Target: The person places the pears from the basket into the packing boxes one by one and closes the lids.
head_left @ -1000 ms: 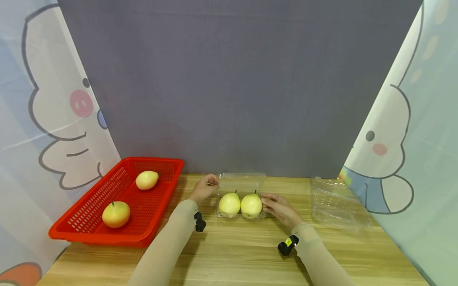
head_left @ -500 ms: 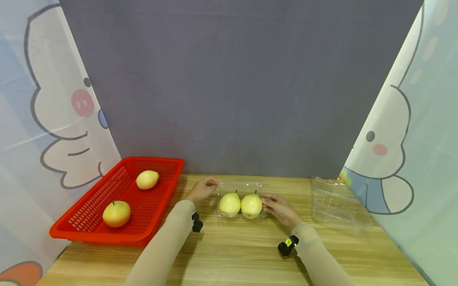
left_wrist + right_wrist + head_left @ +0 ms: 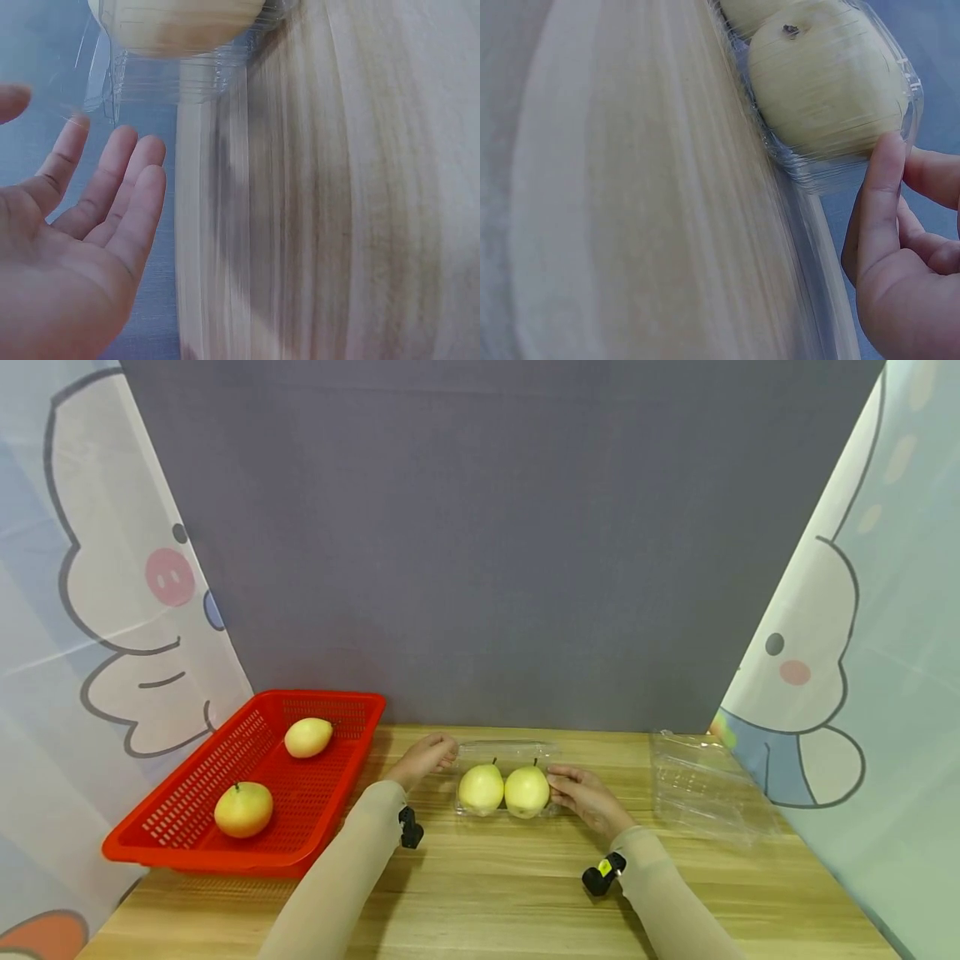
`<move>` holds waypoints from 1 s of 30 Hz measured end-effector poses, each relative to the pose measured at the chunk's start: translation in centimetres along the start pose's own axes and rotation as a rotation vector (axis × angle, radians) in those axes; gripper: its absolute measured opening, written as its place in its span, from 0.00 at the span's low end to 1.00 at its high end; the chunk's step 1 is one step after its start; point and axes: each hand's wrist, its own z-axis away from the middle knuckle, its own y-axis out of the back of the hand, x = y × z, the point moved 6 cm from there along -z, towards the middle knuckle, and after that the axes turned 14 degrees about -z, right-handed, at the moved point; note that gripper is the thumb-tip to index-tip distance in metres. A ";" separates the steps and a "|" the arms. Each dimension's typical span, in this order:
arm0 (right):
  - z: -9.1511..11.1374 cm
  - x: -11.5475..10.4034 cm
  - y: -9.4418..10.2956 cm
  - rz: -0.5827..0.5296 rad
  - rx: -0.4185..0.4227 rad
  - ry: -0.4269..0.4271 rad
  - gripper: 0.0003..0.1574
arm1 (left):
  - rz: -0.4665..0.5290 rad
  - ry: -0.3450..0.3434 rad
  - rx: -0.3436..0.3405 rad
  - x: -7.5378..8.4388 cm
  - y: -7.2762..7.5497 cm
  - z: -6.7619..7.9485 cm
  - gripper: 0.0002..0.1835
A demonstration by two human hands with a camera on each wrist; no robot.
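Since a second ago, the clear lid [image 3: 507,748] has sunk lower, and the left hand [image 3: 422,761] has edged leftward. Its fingers are loosely extended at the lid's left end; contact is unclear. The right hand [image 3: 588,796] pinches the right end of the clear container [image 3: 814,180], which sits mid-worktop [image 3: 487,893] with two pears [image 3: 481,790] inside. The lid, I judge, is not yet closed over them. Farther left, a red basket [image 3: 217,863] stands.
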 end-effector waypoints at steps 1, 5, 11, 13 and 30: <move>0.0 0.0 0.0 0.001 0.000 0.001 0.30 | 0.003 -0.006 -0.008 -0.1 0.0 0.0 0.23; 0.0 -0.1 -0.1 0.004 -0.012 0.010 0.30 | 0.008 -0.026 -0.033 -0.5 -0.3 -0.1 0.20; -0.1 0.0 -0.1 0.022 -0.023 0.023 0.33 | -0.002 -0.028 -0.048 -0.8 -0.5 -0.3 0.23; -0.1 0.0 -0.1 0.025 -0.013 0.019 0.33 | -0.001 -0.025 -0.050 -1.0 -0.6 -0.3 0.24; 0.1 -0.3 -0.3 0.015 -0.010 0.013 0.30 | 0.092 0.007 -0.117 -1.9 -1.5 -0.5 0.27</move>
